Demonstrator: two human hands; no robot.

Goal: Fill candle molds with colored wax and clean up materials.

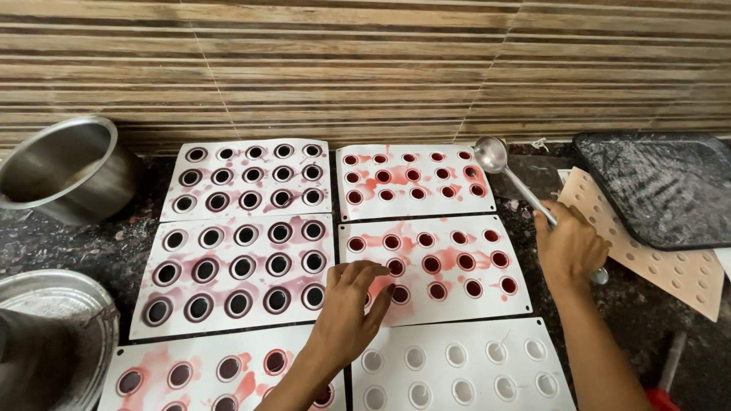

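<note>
So, six white flexible moulds are laid out in two columns on a dark speckled stone counter, each one a flat rubbery-looking sheet with rows of small round cavities. The left hand is spread open, gripping nothing, with its fingertips resting on the middle right mould, right by a cavity near that sheet's left side. That sheet's wells hold a thin red liquid, and pinkish-red smears run across its matte surface. The right hand is closed around the handle of a small metal ladle; the shiny round bowl of it hovers over the right edge of the top right mould, which is just as splattered.

The two upper left moulds look much darker, nearly black in the wells, with glossy rings around each hole. The bottom right mould is clean, its cavities pale and dry-looking. The bottom left mould is partly filled and smeared.

On the left sit two brushed steel pots, round and dull-shiny. On the right, a dark rounded tray dusted with white powder lies on a tan perforated sheet. Behind it all is a striped, wood-grain tiled wall.
</note>
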